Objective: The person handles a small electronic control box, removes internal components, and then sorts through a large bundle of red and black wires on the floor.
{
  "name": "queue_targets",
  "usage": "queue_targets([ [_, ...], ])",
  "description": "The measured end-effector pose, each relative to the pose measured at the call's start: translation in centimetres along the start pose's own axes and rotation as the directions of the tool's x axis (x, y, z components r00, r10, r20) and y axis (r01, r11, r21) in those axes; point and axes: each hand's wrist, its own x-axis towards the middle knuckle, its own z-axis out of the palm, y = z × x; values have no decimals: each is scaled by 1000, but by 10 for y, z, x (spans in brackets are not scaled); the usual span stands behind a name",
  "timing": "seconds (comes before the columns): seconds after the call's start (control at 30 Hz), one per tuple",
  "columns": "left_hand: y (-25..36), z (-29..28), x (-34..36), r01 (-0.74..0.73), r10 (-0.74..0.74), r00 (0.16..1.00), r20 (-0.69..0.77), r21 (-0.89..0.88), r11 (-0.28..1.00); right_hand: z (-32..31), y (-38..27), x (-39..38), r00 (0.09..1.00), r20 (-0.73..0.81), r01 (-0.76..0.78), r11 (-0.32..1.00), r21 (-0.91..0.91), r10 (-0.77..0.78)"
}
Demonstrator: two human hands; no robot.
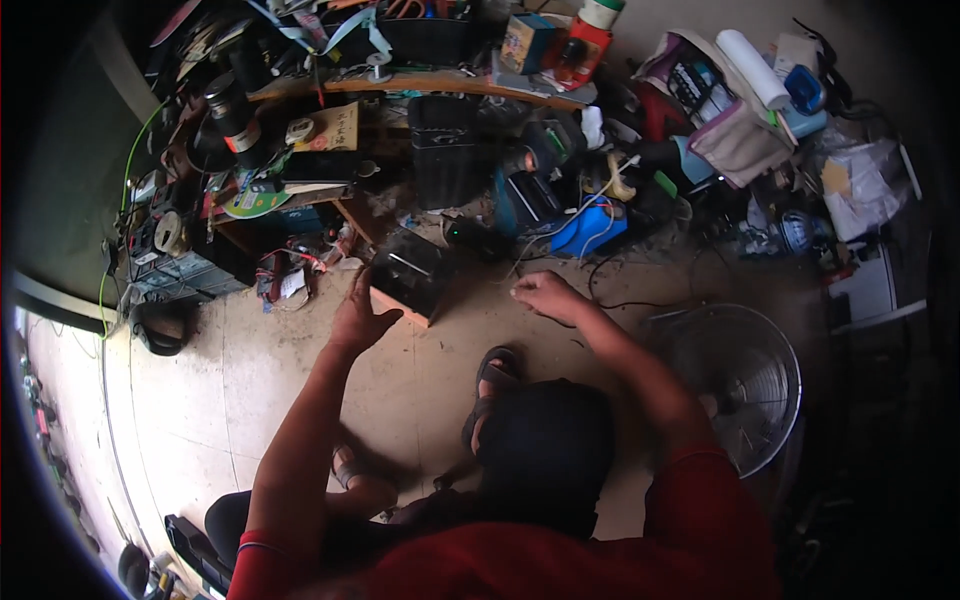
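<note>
My left hand (358, 318) is raised with its fingers stretched out and its thumb apart, holding nothing. It is nearest to a dark, flat-topped box (415, 270) with a light brown front edge, at that box's left side. Whether the fingers touch the box I cannot tell. To the right of the box, my right hand (548, 297) has its fingers curled together in a pinch. Anything between those fingertips is too small to make out. Beyond the right hand lie a bright blue object (590, 228) and a pale cable (560, 232).
A round wire-guarded fan (735, 390) stands by my right forearm. At the back, a cluttered shelf (420, 83) holds tools and boxes. A black flask (232, 120) stands at left. Bags (740, 140) pile up at right. My sandalled foot (495, 370) rests on the pale floor (270, 380).
</note>
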Motion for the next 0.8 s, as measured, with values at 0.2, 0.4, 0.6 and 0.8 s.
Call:
queue_targets([
  [0.2,39,43,-6,-62,61,998,15,24,998,20,243,-88,727,-631,-402,913,-73,270],
  [0.4,36,10,4,24,-21,1000,-18,166,986,29,279,-21,471,-774,-536,834,130,424],
  [0.6,50,33,16,117,-120,992,24,121,986,-24,350,8,358,-778,-739,666,102,517],
  [0.8,43,18,1,209,-209,978,-11,137,968,10,299,16,482,-753,-704,710,-28,448],
])
